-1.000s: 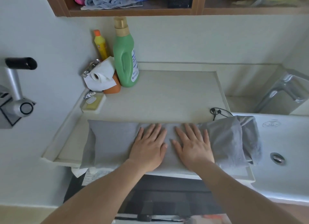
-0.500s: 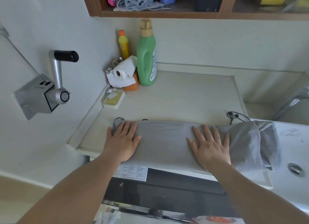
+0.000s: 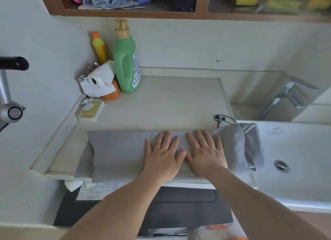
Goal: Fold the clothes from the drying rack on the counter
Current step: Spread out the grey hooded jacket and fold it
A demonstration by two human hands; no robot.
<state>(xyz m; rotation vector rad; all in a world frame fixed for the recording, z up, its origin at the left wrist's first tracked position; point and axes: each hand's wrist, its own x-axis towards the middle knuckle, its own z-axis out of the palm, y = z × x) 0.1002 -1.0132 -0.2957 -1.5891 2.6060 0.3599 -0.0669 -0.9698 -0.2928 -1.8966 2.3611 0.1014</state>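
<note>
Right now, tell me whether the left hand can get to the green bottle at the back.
Probably yes. The left hand lies flat on the grey garment, holding nothing, and bare counter lies between it and the green bottle; only the tissue roll crowds the bottle's left.

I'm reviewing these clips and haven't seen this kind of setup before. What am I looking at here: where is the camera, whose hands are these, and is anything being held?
There is no robot. A person wears a camera on the head, looking down at their own arms. Both hands, left hand and right hand, lie flat with fingers spread, side by side, pressing a grey garment on the counter. Nothing is gripped. The garment's right end hangs over the sink. At the back stand a green bottle, a yellow bottle and a paper roll.
</note>
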